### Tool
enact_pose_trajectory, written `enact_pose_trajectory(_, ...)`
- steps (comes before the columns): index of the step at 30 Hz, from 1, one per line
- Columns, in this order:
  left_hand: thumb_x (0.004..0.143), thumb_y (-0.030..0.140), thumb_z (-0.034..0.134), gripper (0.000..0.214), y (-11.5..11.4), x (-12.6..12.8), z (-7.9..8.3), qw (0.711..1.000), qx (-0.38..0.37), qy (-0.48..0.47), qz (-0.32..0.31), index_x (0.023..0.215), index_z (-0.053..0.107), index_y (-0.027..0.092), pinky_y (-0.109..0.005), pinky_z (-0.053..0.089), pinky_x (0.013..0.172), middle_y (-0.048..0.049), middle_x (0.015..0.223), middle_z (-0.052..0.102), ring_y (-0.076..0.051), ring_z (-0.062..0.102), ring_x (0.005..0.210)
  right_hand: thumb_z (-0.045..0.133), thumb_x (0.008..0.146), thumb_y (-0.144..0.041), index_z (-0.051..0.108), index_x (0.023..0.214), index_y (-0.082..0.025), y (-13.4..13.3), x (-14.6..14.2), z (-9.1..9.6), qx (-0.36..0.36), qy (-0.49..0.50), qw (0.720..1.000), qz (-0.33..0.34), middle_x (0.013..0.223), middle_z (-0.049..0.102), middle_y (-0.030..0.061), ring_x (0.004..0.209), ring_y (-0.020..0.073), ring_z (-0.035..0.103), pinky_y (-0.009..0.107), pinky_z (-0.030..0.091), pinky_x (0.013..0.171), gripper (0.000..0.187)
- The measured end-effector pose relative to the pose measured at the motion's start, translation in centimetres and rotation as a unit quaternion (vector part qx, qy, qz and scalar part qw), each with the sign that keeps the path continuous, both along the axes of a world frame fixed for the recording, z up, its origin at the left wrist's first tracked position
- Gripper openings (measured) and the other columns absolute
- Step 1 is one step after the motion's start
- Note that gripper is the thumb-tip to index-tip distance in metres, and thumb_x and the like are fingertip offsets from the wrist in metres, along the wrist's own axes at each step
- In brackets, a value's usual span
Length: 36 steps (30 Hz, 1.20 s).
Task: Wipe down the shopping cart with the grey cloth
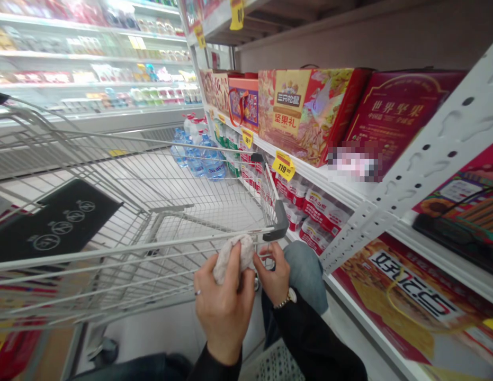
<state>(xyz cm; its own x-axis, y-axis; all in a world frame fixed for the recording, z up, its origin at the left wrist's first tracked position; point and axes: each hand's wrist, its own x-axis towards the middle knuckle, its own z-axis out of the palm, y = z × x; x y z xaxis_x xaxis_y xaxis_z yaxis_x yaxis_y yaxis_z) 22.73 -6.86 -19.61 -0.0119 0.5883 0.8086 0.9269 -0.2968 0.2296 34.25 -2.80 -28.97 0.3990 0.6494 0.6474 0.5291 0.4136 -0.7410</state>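
My left hand (224, 307), with a ring on one finger, grips a crumpled white tissue (232, 258) from below. My right hand (273, 271), with a wristwatch at its wrist, pinches the tissue's other side with its fingertips. Both hands are just below the front wire rail of a shopping cart (151, 248). The rail's grey plastic corner (281, 219) is a little above my right hand. A knee in blue jeans (305, 275) shows just beyond my right hand.
White metal shelving (389, 211) on the right holds boxed nut gift sets (310, 114) and packaged goods. Several large bottled waters (202, 159) stand beyond the cart. A refrigerated display case (91, 63) runs along the left.
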Motion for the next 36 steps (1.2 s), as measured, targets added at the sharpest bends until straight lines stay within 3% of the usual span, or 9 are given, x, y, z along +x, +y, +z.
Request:
enact_pose_trajectory(3,0.081,0.022,0.074,0.054,-0.2,0.4,-0.4,1.000,-0.005,-0.001,-0.010,0.133,0.063,0.027,-0.036,0.054,0.090,-0.0136,0.122,0.054,-0.025,0.059,0.109,0.064,0.093,-0.028,0.064,0.099,-0.022,-0.2,-0.1,0.4,0.000,-0.032,0.999,0.003,0.082,0.071,0.0012,0.070,0.0141,0.068,0.026,0.060,0.068,0.009)
enact_pose_trajectory(9,0.081,0.019,0.072,0.056,-0.2,2.3,-0.8,0.996,-0.023,0.020,-0.086,0.135,0.062,0.030,-0.037,0.053,0.095,-0.0118,0.122,0.056,-0.023,0.058,0.108,0.053,0.096,-0.026,0.067,0.107,-0.021,-0.4,0.7,0.9,0.035,-0.064,0.997,0.016,0.091,0.075,0.0069,0.084,0.0207,0.072,0.032,0.061,0.074,0.018)
enact_pose_trajectory(13,0.081,0.021,0.073,0.053,0.3,0.6,-0.1,0.999,-0.011,0.000,-0.043,0.132,0.063,0.030,-0.036,0.054,0.091,-0.0121,0.123,0.056,-0.024,0.060,0.108,0.063,0.092,-0.026,0.063,0.093,-0.023,0.0,0.5,0.8,0.019,-0.057,0.998,0.012,0.077,0.069,-0.0002,0.065,0.0145,0.065,0.027,0.055,0.063,0.004)
enact_pose_trajectory(19,0.079,0.022,0.074,0.054,0.9,-2.1,0.3,0.999,0.011,-0.035,0.026,0.132,0.064,0.026,-0.041,0.053,0.094,-0.0142,0.122,0.057,-0.027,0.061,0.111,0.064,0.090,-0.021,0.057,0.085,-0.023,1.1,0.7,0.1,0.006,-0.046,0.999,0.011,0.074,0.063,-0.0024,0.064,0.0118,0.060,0.027,0.053,0.069,0.010)
enact_pose_trajectory(26,0.080,0.022,0.073,0.052,1.3,-0.3,0.0,1.000,-0.003,-0.003,-0.029,0.131,0.064,0.029,-0.036,0.054,0.091,-0.0120,0.123,0.057,-0.024,0.060,0.110,0.065,0.090,-0.024,0.057,0.084,-0.023,1.5,2.1,0.2,-0.009,-0.047,0.998,0.039,0.074,0.063,-0.0029,0.065,0.0108,0.059,0.025,0.054,0.068,0.011)
enact_pose_trajectory(33,0.076,0.025,0.075,0.057,2.9,-5.5,0.3,0.994,0.054,-0.044,0.088,0.132,0.065,0.026,-0.044,0.055,0.093,-0.0148,0.126,0.058,-0.029,0.062,0.111,0.065,0.091,-0.031,0.054,0.079,-0.022,2.7,4.4,1.1,-0.035,-0.041,0.996,0.078,0.071,0.059,-0.0039,0.063,0.0101,0.058,0.024,0.053,0.066,0.018)
enact_pose_trajectory(36,0.074,0.024,0.076,0.058,3.3,-6.8,0.7,0.989,0.075,-0.063,0.108,0.130,0.066,0.024,-0.046,0.055,0.094,-0.0155,0.125,0.059,-0.031,0.062,0.113,0.065,0.091,-0.034,0.053,0.077,-0.022,3.3,5.4,1.0,-0.039,-0.040,0.995,0.081,0.070,0.058,-0.0043,0.062,0.0098,0.057,0.024,0.052,0.065,0.022)
